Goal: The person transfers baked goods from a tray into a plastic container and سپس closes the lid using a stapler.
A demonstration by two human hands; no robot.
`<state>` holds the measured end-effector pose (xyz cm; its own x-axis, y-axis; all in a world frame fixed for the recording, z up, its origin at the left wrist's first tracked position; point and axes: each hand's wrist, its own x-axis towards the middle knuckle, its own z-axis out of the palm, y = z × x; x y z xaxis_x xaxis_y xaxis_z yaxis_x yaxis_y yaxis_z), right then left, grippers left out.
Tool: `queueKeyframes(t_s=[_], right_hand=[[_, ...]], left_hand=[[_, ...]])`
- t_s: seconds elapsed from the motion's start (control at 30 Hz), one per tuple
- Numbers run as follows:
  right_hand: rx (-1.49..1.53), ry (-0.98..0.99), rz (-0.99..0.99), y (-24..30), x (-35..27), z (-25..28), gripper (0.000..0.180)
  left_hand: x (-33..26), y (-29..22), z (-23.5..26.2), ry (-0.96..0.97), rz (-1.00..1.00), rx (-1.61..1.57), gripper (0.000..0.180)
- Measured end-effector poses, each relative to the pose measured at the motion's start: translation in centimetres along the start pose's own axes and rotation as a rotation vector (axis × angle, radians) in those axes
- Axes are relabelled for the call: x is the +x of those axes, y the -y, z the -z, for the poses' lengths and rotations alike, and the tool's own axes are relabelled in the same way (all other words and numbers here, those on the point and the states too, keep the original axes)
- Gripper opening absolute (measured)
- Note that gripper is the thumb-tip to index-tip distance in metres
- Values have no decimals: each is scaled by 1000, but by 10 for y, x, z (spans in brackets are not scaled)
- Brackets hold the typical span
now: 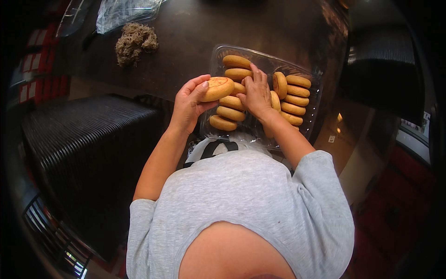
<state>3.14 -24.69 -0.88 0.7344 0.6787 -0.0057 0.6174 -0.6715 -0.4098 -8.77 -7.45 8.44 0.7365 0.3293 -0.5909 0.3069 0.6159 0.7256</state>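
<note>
Grey T-shirt [251,204] fills the foreground, both bare forearms reaching forward from it. Left hand [189,101] holds one round golden pastry [217,88], fingers curled around its edge, lifted just left of a clear plastic tray [312,111]. Right hand [256,93] rests inside that tray, fingers spread over stacked rows of similar pastries [231,101]. Far beyond the left hand, a tangled clump of brown fibre [134,42] lies on the dark table [195,42].
</note>
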Motion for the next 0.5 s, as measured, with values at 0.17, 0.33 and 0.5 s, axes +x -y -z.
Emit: queueKeyframes(t_s=[0.17, 0.33, 0.5], right_hand=[[35, 138, -90, -3, 2, -4, 33], [113, 79, -33, -8, -4, -6, 34], [331, 86, -55, -8, -4, 6, 37]], left_hand=[[8, 10, -2, 169, 115, -63, 58], [8, 41, 1, 159, 67, 304, 65], [12, 59, 7, 115, -88, 604, 61]])
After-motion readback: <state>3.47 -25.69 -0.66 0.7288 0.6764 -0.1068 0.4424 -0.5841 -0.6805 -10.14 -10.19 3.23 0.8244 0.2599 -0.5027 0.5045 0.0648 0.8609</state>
